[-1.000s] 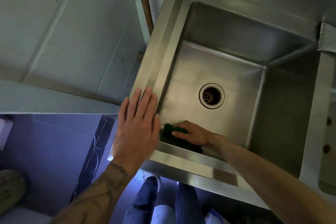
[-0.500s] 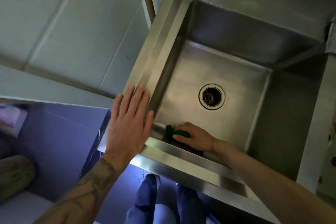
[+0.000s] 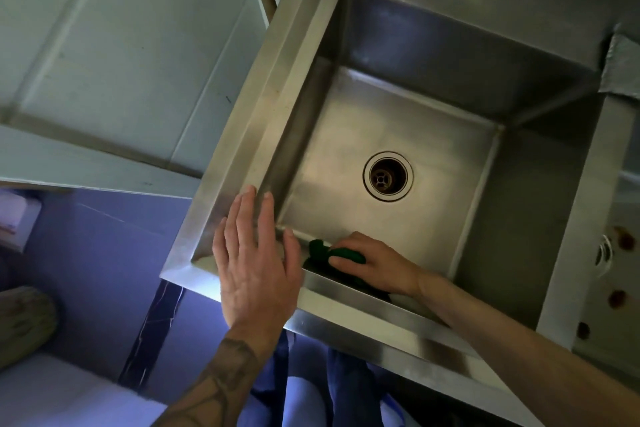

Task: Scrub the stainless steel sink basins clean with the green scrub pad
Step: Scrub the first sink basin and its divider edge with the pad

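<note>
Since a second ago, the green scrub pad (image 3: 320, 251) has barely shifted, pressed by the right hand (image 3: 369, 262) into the sink basin (image 3: 374, 114) floor's near-left corner. Left hand (image 3: 258, 265) lies flat, fingers spread, on the rim; drain (image 3: 388, 176) sits beyond.

Scrub pad (image 3: 320, 251) in basin (image 3: 398, 107), near-left corner.

white panelled wall (image 3: 131, 45) | purple floor (image 3: 104, 253) | blue trousers (image 3: 349, 388)
</note>
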